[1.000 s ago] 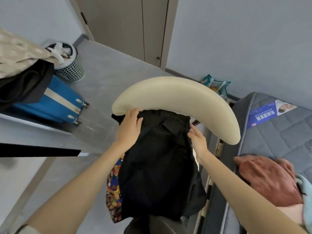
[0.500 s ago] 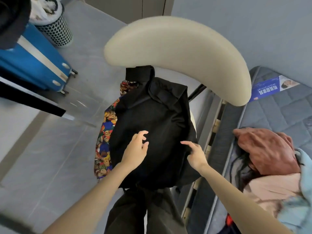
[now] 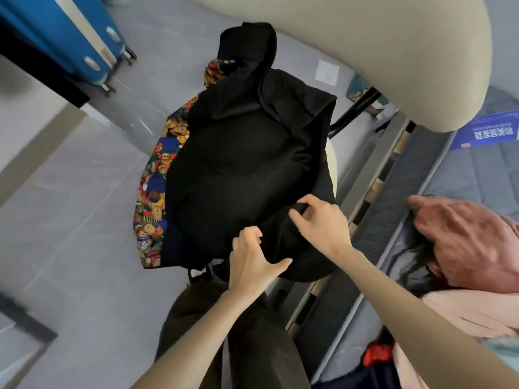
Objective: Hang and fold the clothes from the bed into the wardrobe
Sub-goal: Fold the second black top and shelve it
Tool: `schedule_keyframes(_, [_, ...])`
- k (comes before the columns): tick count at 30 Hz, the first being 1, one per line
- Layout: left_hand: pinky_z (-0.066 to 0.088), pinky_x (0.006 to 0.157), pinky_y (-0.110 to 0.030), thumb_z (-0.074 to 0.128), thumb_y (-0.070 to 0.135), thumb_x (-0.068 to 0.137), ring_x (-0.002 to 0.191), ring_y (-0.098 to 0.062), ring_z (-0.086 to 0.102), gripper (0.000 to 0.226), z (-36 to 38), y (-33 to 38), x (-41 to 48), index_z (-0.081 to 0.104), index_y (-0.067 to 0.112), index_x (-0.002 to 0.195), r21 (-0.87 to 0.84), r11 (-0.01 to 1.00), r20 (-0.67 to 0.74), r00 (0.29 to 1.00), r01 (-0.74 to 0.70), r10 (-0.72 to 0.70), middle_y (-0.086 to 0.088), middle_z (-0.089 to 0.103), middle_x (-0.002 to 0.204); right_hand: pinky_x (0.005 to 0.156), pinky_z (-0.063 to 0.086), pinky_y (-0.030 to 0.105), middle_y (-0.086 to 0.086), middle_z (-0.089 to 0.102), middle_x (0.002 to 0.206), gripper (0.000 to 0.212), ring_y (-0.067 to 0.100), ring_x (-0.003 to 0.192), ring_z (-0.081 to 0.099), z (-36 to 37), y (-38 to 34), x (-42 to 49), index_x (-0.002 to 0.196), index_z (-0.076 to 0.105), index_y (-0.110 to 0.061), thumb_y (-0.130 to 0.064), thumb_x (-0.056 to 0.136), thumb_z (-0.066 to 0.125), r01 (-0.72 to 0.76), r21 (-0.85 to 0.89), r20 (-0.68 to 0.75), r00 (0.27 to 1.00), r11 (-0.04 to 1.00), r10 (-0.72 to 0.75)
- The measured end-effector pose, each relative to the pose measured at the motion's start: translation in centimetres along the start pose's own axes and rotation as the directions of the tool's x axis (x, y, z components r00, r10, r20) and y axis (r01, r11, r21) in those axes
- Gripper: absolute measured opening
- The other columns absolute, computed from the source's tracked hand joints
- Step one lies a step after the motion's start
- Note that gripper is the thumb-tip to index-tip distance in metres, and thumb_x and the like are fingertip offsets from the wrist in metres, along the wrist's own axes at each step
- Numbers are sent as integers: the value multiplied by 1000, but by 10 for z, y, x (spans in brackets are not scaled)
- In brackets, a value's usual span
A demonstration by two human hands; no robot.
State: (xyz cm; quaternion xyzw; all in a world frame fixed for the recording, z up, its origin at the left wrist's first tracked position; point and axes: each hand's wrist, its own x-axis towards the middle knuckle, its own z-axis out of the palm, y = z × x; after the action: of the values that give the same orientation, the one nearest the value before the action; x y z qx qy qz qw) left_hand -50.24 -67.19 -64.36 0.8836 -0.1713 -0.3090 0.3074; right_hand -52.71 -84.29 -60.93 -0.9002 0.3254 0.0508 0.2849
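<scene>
A black garment (image 3: pixel 247 164) lies spread over a chair seat, on top of a bear-print cloth (image 3: pixel 153 197). The chair's cream curved backrest (image 3: pixel 379 49) arches above it. My right hand (image 3: pixel 320 220) pinches a fold of the black garment near its lower edge. My left hand (image 3: pixel 252 259) rests on the garment's near edge, fingers curled and thumb spread; its grip is unclear. On the bed at right lie a rust-brown garment (image 3: pixel 466 240) and a pink one (image 3: pixel 471 313).
A blue suitcase (image 3: pixel 70 32) stands on the grey floor at upper left, beside a dark shelf edge (image 3: pixel 42 71). The grey mattress (image 3: pixel 404 226) with a blue label (image 3: pixel 488 133) runs along the right. My dark trousers (image 3: pixel 230 338) fill the bottom middle.
The view has tipped further down and closer. Both hands moved down the black garment to its near edge; the right hand now pinches a fold there.
</scene>
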Motion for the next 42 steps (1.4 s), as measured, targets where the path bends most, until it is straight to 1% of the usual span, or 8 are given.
schedule_keyframes(9, [49,76,-36,72,19,77,99,-26,44,37,31,-9,-3,50,10,106,56,966,-307,925,251,-222,-11,46,114,61,41,6,-6,62,55,11,5,55,61,4,0,-7,99,57,-28,-36,93,59,-80,323,-46,994,943,100])
schedule_keyframes(18, [42,77,-28,47,23,99,91,-20,58,21,-18,-9,-8,53,10,115,-530,759,-253,785,377,-566,-5,61,103,67,32,-5,-7,71,80,15,-20,73,55,16,-18,-16,109,52,-15,-26,100,51,-214,503,-65,957,837,283])
schedule_keyframes(23, [42,72,-20,58,30,93,76,5,57,12,-85,7,12,60,18,93,-599,781,-58,964,175,-260,7,61,86,80,34,15,-12,69,83,14,-5,79,56,12,-25,-4,107,49,-22,-34,100,47,-308,564,-93,899,766,429])
schedule_keyframes(27, [48,82,-24,74,30,79,101,-5,56,38,-132,5,52,54,29,112,-2,999,31,998,-55,55,10,59,109,80,34,23,-9,64,90,20,9,86,55,8,-25,15,113,50,-16,-31,101,45,-363,591,-146,830,720,538])
schedule_keyframes(29, [44,91,-35,71,14,81,112,-19,52,52,-139,-4,66,47,27,126,396,912,-69,987,-104,143,-1,53,122,81,36,27,-4,62,100,23,20,101,57,9,-25,19,122,46,-16,-26,101,44,-411,609,-109,804,679,585])
schedule_keyframes(31, [42,94,-37,65,8,85,117,-25,47,58,-141,-20,75,42,24,135,491,871,-176,978,-10,111,-7,48,132,88,38,29,6,58,126,36,26,118,54,14,-21,18,136,38,-25,-21,101,46,-435,622,-16,824,651,566])
schedule_keyframes(37, [26,113,-48,60,31,92,145,-39,10,76,-127,-65,84,13,27,152,292,936,-190,971,198,-146,-15,7,159,110,34,38,7,33,153,64,28,128,46,35,-14,-11,149,27,-29,-16,95,58,-342,326,167,938,881,302])
schedule_keyframes(42, [34,112,-45,72,24,85,141,-34,27,92,-121,-79,99,11,17,152,-344,884,-289,860,317,-421,-15,18,156,112,29,56,-2,-12,160,83,35,143,3,60,-12,-32,145,25,-40,-29,81,75,-211,-63,460,861,975,216])
